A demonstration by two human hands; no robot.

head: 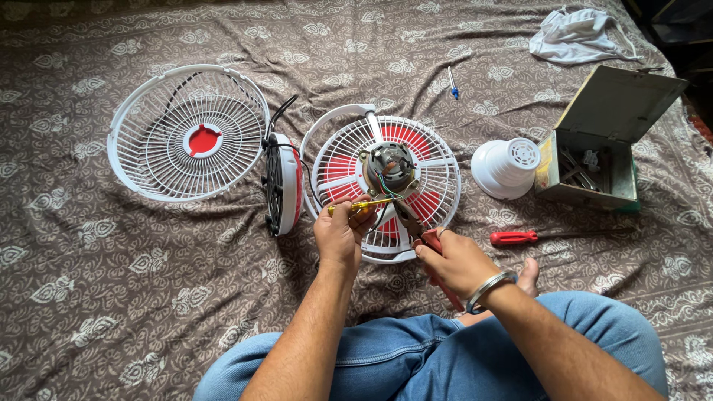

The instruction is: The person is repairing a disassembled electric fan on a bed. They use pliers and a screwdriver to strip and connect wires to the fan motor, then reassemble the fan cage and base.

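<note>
The person sits on a patterned brown bedsheet (111,297) with knees in blue jeans, both hands out over a dismantled table fan. The left hand (340,236) is curled shut around a small yellow-handled screwdriver (362,204), held level with its tip pointing right toward the wires. The right hand (454,261), with a metal bangle at the wrist, is closed on the red handles of a pair of pliers (422,239), whose nose reaches up and left to the wires (386,189) hanging from the motor; whether the nose actually pinches a wire I cannot quite tell from here. The motor (390,165) sits bare in the middle of the rear fan guard (438,167), which lies flat just beyond the hands with red blades showing through its white ribs.

Just left of it a red and white fan body (284,186) stands on edge, and farther left lies the white front guard (189,134) with a red centre. To the right rest a white motor cover (506,167), a red-handled screwdriver (514,237) and an open metal toolbox (598,148). Far off lie a small blue-tipped pen-like tool (452,83) and a white cloth (575,36).
</note>
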